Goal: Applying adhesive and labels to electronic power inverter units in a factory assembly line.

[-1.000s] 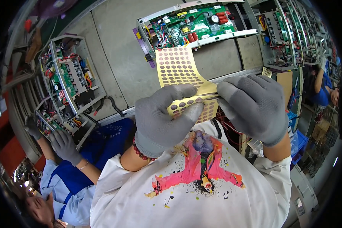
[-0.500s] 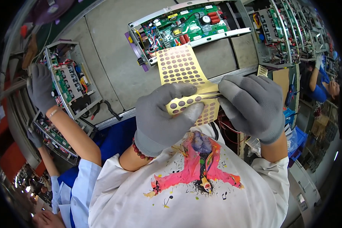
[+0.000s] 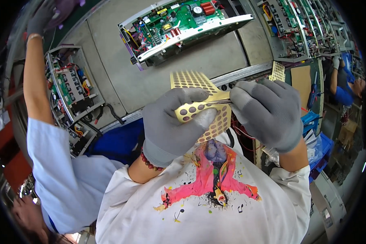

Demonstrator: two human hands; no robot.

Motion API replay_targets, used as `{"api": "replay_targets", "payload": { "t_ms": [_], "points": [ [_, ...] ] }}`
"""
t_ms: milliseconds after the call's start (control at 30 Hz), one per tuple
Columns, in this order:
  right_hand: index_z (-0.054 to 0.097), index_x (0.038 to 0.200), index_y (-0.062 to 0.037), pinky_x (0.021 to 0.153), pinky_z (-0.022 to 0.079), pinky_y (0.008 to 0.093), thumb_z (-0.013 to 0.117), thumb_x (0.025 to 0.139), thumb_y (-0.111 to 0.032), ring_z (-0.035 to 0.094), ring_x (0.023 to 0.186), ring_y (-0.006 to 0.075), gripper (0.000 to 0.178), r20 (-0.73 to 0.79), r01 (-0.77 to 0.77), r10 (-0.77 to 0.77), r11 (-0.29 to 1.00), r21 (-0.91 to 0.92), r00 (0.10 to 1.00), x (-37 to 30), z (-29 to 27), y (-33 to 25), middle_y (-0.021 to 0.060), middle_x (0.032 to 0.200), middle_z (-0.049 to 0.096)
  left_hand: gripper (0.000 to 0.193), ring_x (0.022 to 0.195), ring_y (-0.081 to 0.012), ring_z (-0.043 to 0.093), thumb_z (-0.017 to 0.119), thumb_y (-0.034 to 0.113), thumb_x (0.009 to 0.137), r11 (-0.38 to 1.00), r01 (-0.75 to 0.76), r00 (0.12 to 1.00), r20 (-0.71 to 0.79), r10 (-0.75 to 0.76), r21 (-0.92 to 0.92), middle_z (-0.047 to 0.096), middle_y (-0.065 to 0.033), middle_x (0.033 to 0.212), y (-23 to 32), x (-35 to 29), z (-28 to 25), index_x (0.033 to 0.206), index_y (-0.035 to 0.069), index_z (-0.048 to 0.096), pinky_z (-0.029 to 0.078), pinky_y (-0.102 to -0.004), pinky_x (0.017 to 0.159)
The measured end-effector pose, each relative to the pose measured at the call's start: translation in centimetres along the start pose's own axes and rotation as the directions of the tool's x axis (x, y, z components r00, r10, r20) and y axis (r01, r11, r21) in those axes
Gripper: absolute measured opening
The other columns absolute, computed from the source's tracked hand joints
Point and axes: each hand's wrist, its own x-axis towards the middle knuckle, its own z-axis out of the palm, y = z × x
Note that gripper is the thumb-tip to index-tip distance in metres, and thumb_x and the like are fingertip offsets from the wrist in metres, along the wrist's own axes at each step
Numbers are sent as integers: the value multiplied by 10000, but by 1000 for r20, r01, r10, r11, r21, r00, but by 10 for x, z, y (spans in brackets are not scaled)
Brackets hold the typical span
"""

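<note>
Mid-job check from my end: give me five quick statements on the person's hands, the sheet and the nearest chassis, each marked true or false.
1. The left hand grips the dotted yellow sheet. True.
2. The sheet lies flat on the bench. False: it is bent and held in the air.
3. The right hand is gloved in grey. True.
4. The red bead bracelet sits on the right wrist. False: it is on the left one.
5. An open chassis with a green board lies beyond the sheet. True.
</note>
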Motion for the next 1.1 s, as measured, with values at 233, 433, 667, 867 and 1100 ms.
{"api": "replay_targets", "payload": {
  "t_ms": [233,433,667,867,1100],
  "points": [
    [650,952,-47,484,409,282,619,630,-178,588,639,161,349,-154,120,-115,993,22,981,-40,-7,1,76,865,640,271,810,-95,638,738,70,777,994,69,997,-32,-72,-89,690,-98,906,10,-33,35,1008,-44,653,523,-248,714],
    [655,942,-58,487,407,281,624,624,-176,583,638,157,340,-172,134,-122,989,58,978,-63,-20,-6,60,872,642,298,816,-96,633,751,83,766,996,-15,993,-115,5,-83,687,-90,914,6,-60,60,1021,-39,656,515,-246,720],
    [662,941,-69,491,412,284,630,627,-177,587,647,156,333,-183,177,-173,984,8,968,-82,-30,-10,50,868,646,303,832,-103,635,745,91,770,1000,-7,990,-144,10,18,684,-90,917,16,-81,77,1029,-39,654,516,-256,746],
    [670,943,-78,486,403,285,630,635,-178,582,632,147,325,-192,183,-176,983,16,965,-92,-34,-14,39,860,652,312,852,-109,638,738,81,768,1000,6,990,-139,-6,0,688,-101,941,15,-92,84,1041,-40,650,520,-261,762],
    [667,934,-86,503,438,301,670,632,-153,594,618,166,310,-161,145,-129,985,97,978,-89,-27,-14,35,836,659,348,853,-129,636,740,12,695,996,57,977,-200,-69,-64,677,-111,969,14,-89,81,1021,-58,640,512,-260,752]
  ]
}}
